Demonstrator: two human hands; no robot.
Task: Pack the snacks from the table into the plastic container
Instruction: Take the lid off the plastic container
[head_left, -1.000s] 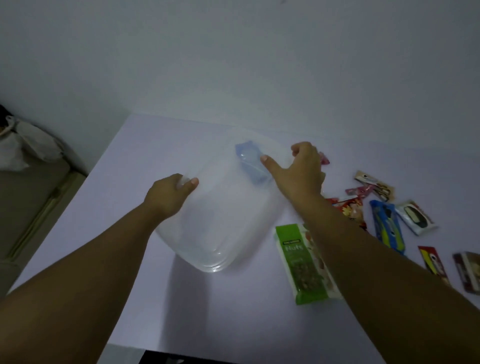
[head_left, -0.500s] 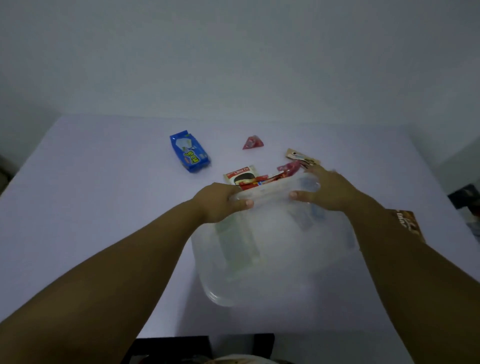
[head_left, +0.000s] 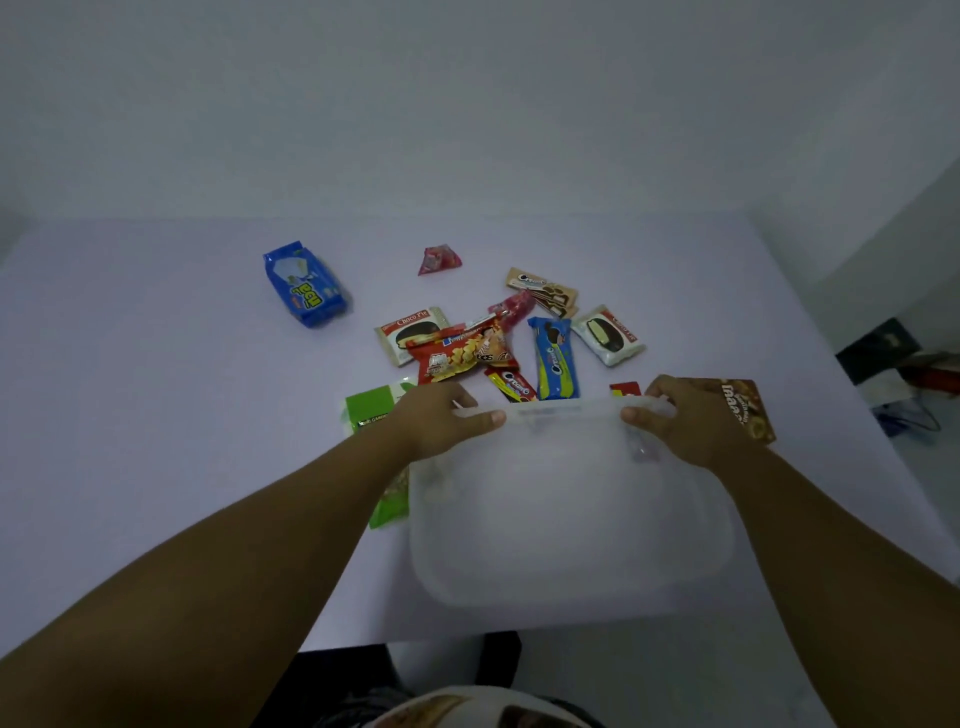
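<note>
A clear plastic container (head_left: 566, 525) stands near the table's front edge. My left hand (head_left: 441, 421) and my right hand (head_left: 685, 421) both grip its far rim. Beyond the rim lie the snacks: a red crisp packet (head_left: 462, 353), a Choco Pie pack (head_left: 410, 332), a blue Oreo bar (head_left: 553, 358), a small red Oreo pack (head_left: 511, 387), a white pie pack (head_left: 608, 335), a beige Oreo pack (head_left: 543, 288) and a pink triangle sweet (head_left: 439, 260). A green nut packet (head_left: 374, 415) lies under my left wrist. A brown packet (head_left: 748, 410) sits beside my right hand.
A blue biscuit packet (head_left: 304, 286) lies apart at the far left of the white table (head_left: 156, 415). A wall runs behind the table. Dark objects and cables (head_left: 893, 369) sit on the floor at the right. The table's front edge is just below the container.
The container came from the left of the table to the front, before the snacks. Both hands shifted onto its far rim. My view swung right and down.
</note>
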